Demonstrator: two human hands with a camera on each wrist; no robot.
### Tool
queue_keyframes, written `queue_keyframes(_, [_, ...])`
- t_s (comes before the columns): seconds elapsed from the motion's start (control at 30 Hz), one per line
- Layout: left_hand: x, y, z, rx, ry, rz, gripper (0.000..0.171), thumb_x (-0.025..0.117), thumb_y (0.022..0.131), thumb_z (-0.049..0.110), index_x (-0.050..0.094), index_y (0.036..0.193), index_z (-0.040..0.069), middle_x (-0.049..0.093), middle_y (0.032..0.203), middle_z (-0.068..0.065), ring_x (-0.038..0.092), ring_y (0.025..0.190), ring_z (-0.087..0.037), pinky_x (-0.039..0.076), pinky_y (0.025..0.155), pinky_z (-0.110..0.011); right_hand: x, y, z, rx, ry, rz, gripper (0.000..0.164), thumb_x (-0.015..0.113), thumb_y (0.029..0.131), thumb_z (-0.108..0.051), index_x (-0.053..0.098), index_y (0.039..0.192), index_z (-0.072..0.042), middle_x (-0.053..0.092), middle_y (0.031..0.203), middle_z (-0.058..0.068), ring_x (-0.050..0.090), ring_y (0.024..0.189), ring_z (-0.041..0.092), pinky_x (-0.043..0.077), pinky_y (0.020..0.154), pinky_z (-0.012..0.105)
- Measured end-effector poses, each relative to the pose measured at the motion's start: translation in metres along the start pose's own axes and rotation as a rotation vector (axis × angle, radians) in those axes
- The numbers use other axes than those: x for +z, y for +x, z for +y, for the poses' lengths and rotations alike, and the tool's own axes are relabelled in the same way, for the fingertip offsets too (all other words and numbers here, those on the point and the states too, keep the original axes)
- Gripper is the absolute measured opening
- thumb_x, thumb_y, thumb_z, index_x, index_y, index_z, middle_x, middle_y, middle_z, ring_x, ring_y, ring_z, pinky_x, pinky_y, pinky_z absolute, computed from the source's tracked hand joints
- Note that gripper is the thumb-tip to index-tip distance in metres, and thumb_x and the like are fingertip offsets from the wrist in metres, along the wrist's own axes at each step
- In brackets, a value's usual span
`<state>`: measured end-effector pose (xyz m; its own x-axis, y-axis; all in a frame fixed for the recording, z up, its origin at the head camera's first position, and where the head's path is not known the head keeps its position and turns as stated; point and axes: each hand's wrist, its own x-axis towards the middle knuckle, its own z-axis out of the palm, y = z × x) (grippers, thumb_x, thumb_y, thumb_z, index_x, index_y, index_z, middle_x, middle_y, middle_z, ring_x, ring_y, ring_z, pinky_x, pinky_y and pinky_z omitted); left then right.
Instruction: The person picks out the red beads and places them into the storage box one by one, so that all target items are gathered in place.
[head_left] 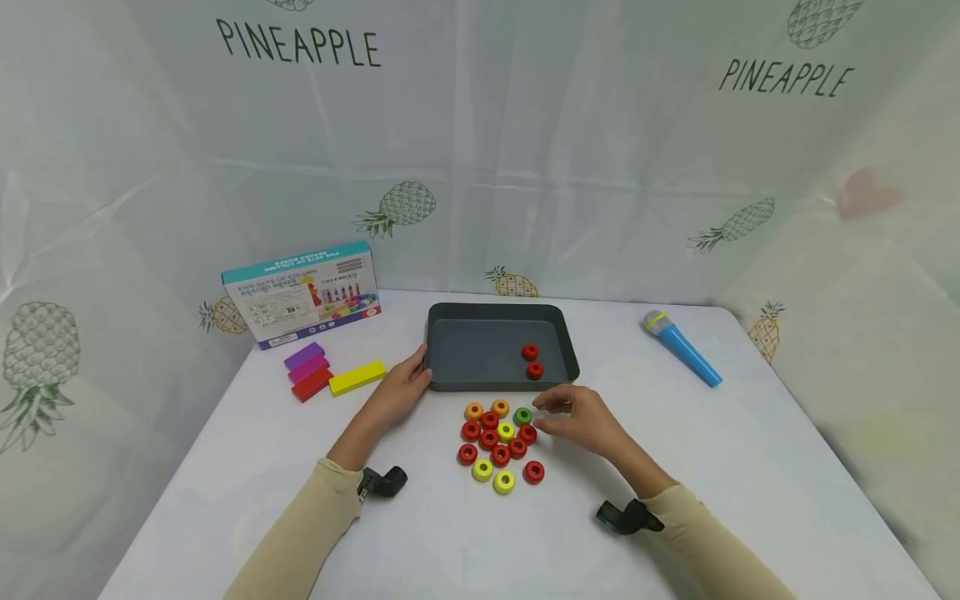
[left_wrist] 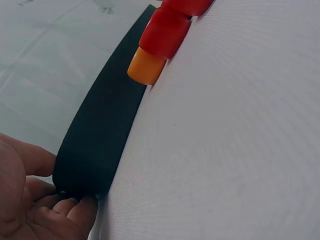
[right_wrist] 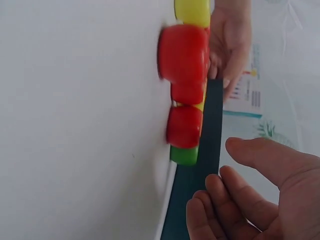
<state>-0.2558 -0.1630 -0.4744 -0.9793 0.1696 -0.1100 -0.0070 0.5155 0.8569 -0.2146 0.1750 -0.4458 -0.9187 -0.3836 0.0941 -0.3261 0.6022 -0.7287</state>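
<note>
My left hand [head_left: 399, 387] holds the near left corner of a dark grey tray [head_left: 476, 346]. In the left wrist view the thumb lies against the upper side of the tray wall [left_wrist: 100, 125] and the other fingers curl beneath it. Two red beads [head_left: 534, 370] sit in the tray's right part. My right hand [head_left: 579, 418] hovers just right of a loose group of ring-shaped beads, with thumb and fingers apart and nothing between them. Nearest to it are a green bead [head_left: 522, 421] and a red bead [head_left: 528, 440]. Yellow beads [head_left: 505, 489] and orange beads [head_left: 474, 417] lie in the same group.
A printed toy box [head_left: 303, 296] leans at the back left. Before it lie purple, magenta and red blocks [head_left: 311, 383] and a yellow block [head_left: 357, 378]. A blue toy microphone [head_left: 686, 350] is at the back right. A pineapple-print curtain [head_left: 600, 167] borders the white table [head_left: 750, 467].
</note>
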Motion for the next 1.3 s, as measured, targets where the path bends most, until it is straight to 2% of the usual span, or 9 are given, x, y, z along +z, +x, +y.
queue_keyframes(0.57, [-0.004,-0.001,0.005,0.003,-0.003,-0.006,0.064,0.046,0.107,0.033,0.019,0.163,0.018,0.022,0.169,-0.003,0.024,0.156,-0.026,0.027,0.124,-0.047,0.011,-0.004,0.001,0.001,-0.009,-0.093,0.025,0.085,0.080,-0.014,0.077,0.103,-0.008,0.075,0.101,0.003,0.067,0.093,0.017,0.061,0.086,0.034])
queue_keyframes(1.03, [-0.003,-0.005,0.004,0.003,-0.024,0.002,0.063,0.046,0.108,0.032,0.020,0.163,0.020,0.023,0.169,-0.006,0.023,0.156,-0.027,0.025,0.125,-0.048,0.015,-0.002,0.002,0.034,-0.050,-0.102,0.026,0.085,0.078,-0.012,0.077,0.103,-0.008,0.076,0.100,0.001,0.069,0.092,0.014,0.060,0.084,0.029])
queue_keyframes(1.3, [-0.001,-0.004,0.003,0.000,-0.032,-0.003,0.063,0.047,0.107,0.032,0.020,0.163,0.021,0.023,0.169,-0.005,0.023,0.156,-0.026,0.025,0.125,-0.048,0.013,-0.005,0.001,0.021,-0.050,-0.109,0.024,0.085,0.079,-0.013,0.077,0.102,-0.009,0.076,0.099,0.000,0.069,0.091,0.014,0.060,0.083,0.028])
